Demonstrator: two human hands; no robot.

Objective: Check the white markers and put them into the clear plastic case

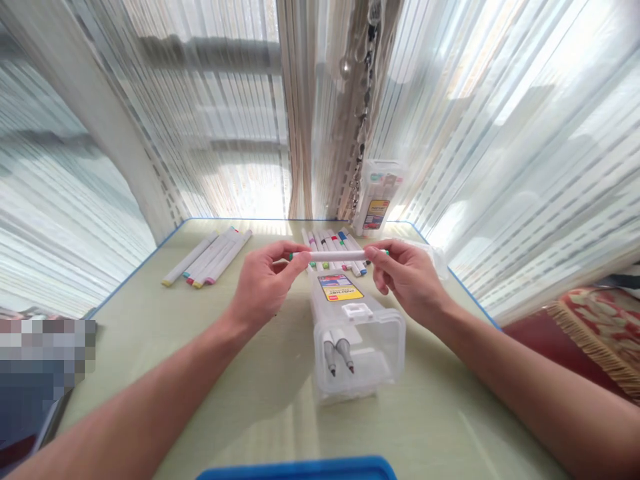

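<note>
A white marker with green ends (337,256) is stretched level between my two hands. My left hand (267,277) pinches its left end, and my right hand (407,270) pinches the right end. Just below it lies a clear plastic marker case (360,353) on its side, its end facing me. Two uncapped markers (337,350) with grey tips show inside the case. Behind the held marker, several white markers with coloured caps (333,239) lie in a row, partly hidden by my hands and the case.
Another group of capped markers (207,259) lies on the left of the pale green table (225,400). A second clear marker case (379,200) stands upright at the back. A blue object's edge (300,469) shows at the front. Striped curtains (215,120) hang behind; a patterned fringed cloth (600,327) is at right.
</note>
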